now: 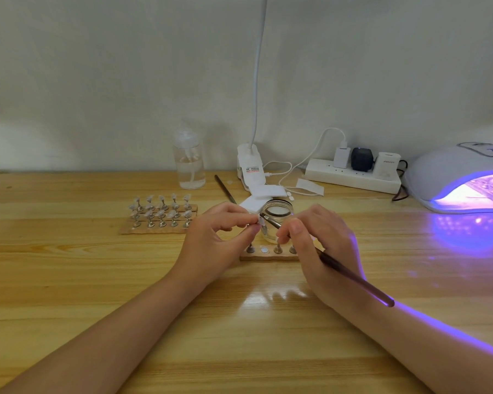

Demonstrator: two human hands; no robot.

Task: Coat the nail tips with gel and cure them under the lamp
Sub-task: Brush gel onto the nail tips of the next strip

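Wooden table [69, 280] fills the near view, both forearms resting across it. UV lamp [450, 177] far right, lit purple, w/ something inside, too blurred to tell. Left hand [214, 237]: fingers pinched on a small metal stand w/ nail tip [261, 221], held up just in front of the gel jar [276, 220]. Right hand [322, 245]: fingers curled round a brush [353, 277], bristle end touching that tip. Rack of tips [160, 214] left of hands; smaller wooden holder [268, 255] w/ a few stands just below the jar.
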